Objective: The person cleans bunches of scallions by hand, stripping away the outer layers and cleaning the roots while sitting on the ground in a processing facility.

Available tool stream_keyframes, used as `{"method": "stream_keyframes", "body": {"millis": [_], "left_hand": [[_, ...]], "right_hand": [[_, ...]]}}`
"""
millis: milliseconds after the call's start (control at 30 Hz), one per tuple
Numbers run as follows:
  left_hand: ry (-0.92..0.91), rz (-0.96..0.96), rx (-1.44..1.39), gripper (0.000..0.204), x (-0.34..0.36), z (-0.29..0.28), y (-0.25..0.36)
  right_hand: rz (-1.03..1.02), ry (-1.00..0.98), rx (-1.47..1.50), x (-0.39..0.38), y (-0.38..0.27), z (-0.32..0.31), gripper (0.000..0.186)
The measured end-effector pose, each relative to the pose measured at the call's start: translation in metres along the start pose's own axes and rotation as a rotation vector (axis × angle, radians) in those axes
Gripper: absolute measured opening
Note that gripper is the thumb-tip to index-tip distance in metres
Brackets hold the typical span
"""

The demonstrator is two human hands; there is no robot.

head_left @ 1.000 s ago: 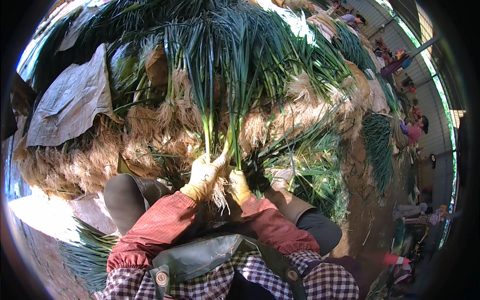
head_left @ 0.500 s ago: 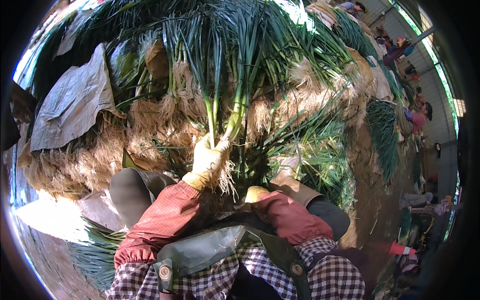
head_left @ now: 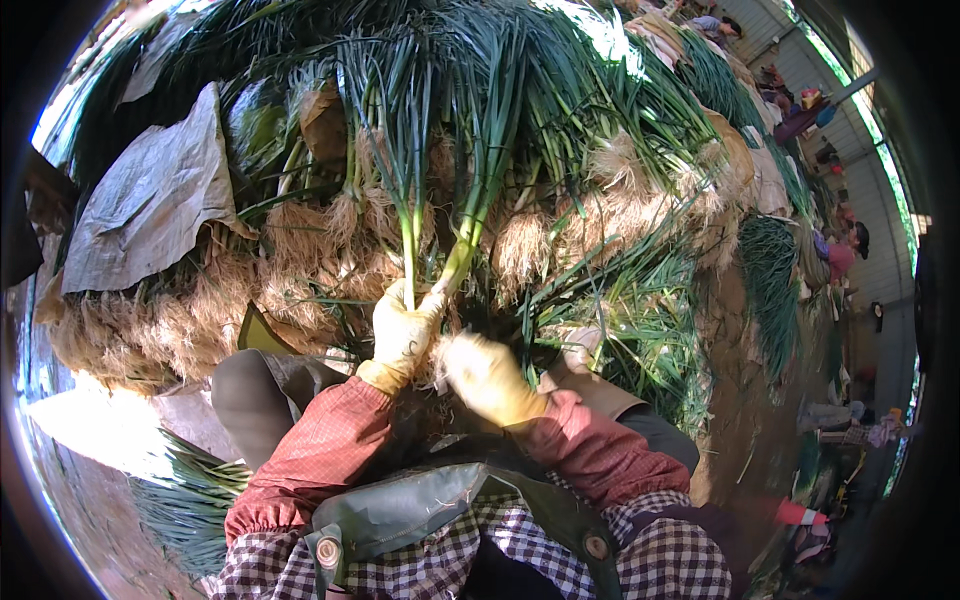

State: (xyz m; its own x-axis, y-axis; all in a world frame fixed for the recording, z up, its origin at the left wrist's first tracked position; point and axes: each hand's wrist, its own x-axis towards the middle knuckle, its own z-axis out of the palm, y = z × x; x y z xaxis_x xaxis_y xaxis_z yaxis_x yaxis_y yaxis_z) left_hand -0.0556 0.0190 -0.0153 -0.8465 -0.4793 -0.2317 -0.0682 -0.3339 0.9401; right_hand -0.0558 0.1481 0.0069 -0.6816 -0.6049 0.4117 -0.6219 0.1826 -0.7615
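Observation:
My left hand (head_left: 402,333), in a yellow glove, grips the pale lower stalks of two green onions (head_left: 470,170) that stand upright with long green leaves fanning out above. My right hand (head_left: 487,375), also in a yellow glove, is closed around the tuft of pale roots (head_left: 447,352) just below the left hand. Both red sleeves come up from the lower edge. A big heap of green onions (head_left: 560,210) with straw-coloured roots lies right behind the hands.
A grey sheet (head_left: 150,210) covers part of the heap at the left. More onion bundles (head_left: 190,490) lie at the lower left and a green pile (head_left: 770,280) at the right. Other people (head_left: 840,250) work far right. My knees flank the hands.
The two onion stalks rose slightly with my left hand. My right hand dropped out from beside the left and now closes on the roots below it.

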Motion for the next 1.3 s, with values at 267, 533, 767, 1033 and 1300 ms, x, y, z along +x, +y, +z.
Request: {"method": "stream_keyframes", "body": {"millis": [267, 533, 767, 1033, 1300], "left_hand": [[-0.026, 0.058, 0.397, 0.022, -0.005, 0.01, -0.013], [-0.121, -0.144, -0.104, 0.017, -0.005, 0.004, -0.024], [-0.357, -0.335, -0.274, 0.022, -0.01, 0.0, -0.005], [-0.755, -0.356, -0.069, 0.026, -0.039, -0.003, 0.012], [-0.744, -0.551, -0.071, 0.025, -0.045, -0.012, -0.006]], "right_hand": [[0.058, -0.532, -0.981, 0.087, 0.068, -0.018, 0.018], [0.071, 0.398, 0.616, 0.068, -0.024, -0.069, 0.019], [0.412, 0.207, 0.345, 0.017, 0.026, -0.015, 0.023], [0.556, -0.293, -0.37, 0.109, 0.094, -0.037, 0.036], [0.734, -0.315, -0.49, 0.256, 0.081, -0.059, 0.069]]}}
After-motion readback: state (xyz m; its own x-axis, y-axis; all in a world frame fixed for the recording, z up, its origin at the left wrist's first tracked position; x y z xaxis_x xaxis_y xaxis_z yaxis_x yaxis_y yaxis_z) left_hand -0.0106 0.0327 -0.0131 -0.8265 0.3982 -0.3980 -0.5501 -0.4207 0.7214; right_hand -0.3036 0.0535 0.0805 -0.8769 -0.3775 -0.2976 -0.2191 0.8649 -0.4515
